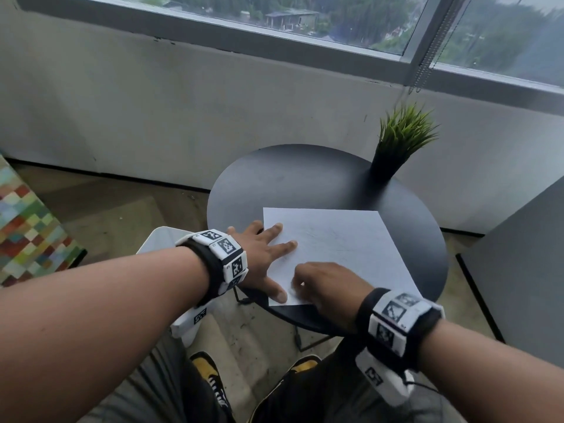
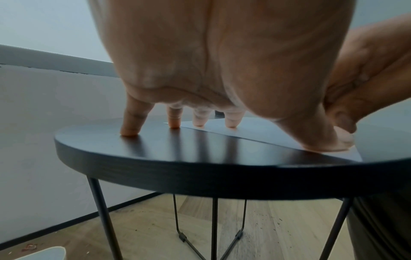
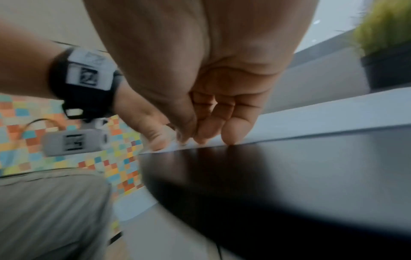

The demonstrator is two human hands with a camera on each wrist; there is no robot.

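Two bare forearms reach forward from the bottom of the head view, one from the lower left and one from the lower right, and the hands nearly meet. The left hand [image 1: 259,254] lies palm down, its fingers [image 2: 131,123] straight and spread wide, the tips pressing downward and the thumb stretched toward the other hand. The right hand [image 1: 332,288] is arched with knuckles up, its fingers [image 3: 231,130] curled and bunched, tips pointing down next to its thumb, just beside the left thumb. Whether they pinch anything is unclear.

Two hands [image 1: 262,257] — one paper sheet [image 1: 335,248], one table [image 1: 305,178] (one plant [image 1: 399,138]).
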